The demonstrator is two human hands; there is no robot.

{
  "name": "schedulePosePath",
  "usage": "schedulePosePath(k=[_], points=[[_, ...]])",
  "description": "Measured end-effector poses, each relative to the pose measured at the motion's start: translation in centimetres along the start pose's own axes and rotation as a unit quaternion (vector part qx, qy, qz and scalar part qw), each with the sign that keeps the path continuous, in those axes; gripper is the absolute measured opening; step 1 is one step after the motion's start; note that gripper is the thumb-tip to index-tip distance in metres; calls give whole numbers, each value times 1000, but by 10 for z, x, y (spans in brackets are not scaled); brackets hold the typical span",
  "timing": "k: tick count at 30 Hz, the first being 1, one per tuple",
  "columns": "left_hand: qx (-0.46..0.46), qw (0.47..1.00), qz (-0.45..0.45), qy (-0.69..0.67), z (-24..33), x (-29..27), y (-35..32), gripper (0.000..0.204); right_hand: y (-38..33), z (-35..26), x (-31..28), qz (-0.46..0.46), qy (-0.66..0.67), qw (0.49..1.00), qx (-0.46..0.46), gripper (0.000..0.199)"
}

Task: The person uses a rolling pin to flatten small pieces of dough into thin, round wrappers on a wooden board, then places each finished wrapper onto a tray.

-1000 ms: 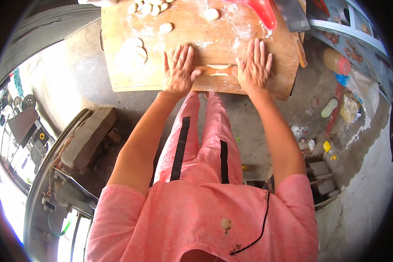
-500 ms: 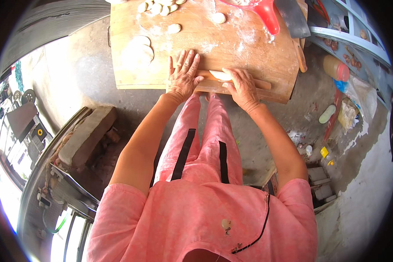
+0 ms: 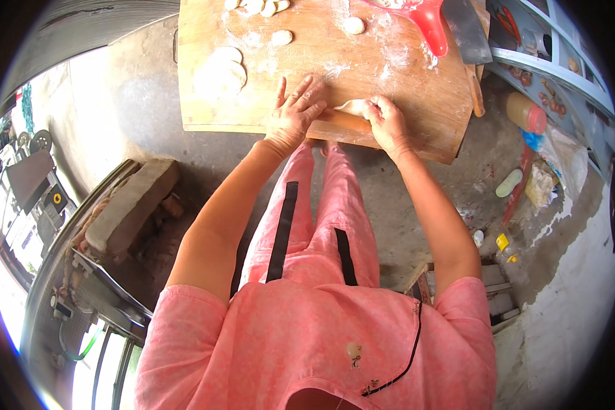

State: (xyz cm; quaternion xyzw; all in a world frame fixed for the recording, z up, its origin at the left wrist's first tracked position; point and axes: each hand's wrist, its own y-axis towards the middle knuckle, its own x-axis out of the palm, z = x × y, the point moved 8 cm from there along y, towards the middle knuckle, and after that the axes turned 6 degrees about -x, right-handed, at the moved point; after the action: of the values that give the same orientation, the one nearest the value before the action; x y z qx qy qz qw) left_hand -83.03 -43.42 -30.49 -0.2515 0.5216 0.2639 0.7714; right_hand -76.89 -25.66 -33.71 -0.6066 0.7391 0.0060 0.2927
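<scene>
A wooden rolling pin lies along the near edge of the floured wooden board. Its left end runs under my left hand, whose fingers are stretched out and spread over the board. Closed fingers of my right hand pinch the edge of a thin dough wrapper, partly hidden and lifted a little just beyond the pin. Rolled wrappers lie overlapped in bright light at the left of the board. Small dough pieces sit farther back, one dough piece apart from the others.
A red plastic scoop with flour stands at the far right, beside a wide metal cleaver with a wooden handle. Blue shelving and a jar with a pink lid are right of the board. A concrete block stands lower left.
My right hand has gone from lying over the rolling pin to pinching the wrapper's edge, which it lifts and turns. My left hand stays on the pin's left end, fingers more spread.
</scene>
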Motion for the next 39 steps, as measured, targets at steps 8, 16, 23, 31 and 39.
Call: schedulePosePath(k=[8,16,23,31,39], points=[[-49,991,107,-63,15,-41,-23,29,-1,17,22,58,346,921,168,23],[-116,990,61,-45,-30,-34,-51,19,30,-92,74,-62,397,914,51,29],[-174,977,-71,-101,-59,-9,-38,20,82,-128,65,83,-35,981,-171,43],[-179,975,-97,-94,-58,-6,-32,21,89,-68,24,-20,-396,890,-225,54],[-151,981,-96,-69,-54,-3,-31,22,-3,-60,18,-118,-342,897,-255,53]])
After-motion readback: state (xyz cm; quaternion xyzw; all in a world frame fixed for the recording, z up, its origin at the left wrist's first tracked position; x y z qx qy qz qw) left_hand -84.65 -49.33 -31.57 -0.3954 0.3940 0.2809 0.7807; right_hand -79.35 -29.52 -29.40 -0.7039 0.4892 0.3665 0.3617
